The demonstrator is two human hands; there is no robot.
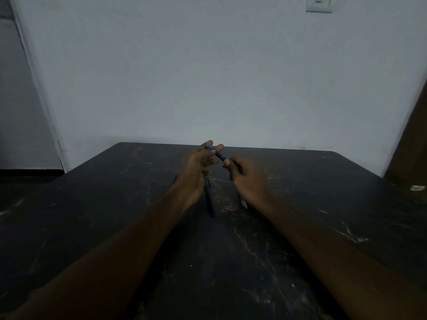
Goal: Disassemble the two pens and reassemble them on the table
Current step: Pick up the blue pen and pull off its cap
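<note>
Pen [218, 154] between hands; parts (dim) [209, 199] beneath.

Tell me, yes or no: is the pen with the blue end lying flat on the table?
No, both hands hold the pen above the table.

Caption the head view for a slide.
Both hands, left and right, hold a pen above a dark table.

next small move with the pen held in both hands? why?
Probably pull or twist the two ends apart: the left hand pinches the blue-tipped end of the pen, the right hand grips the other, above the table. Loose dark parts lie below.
</note>
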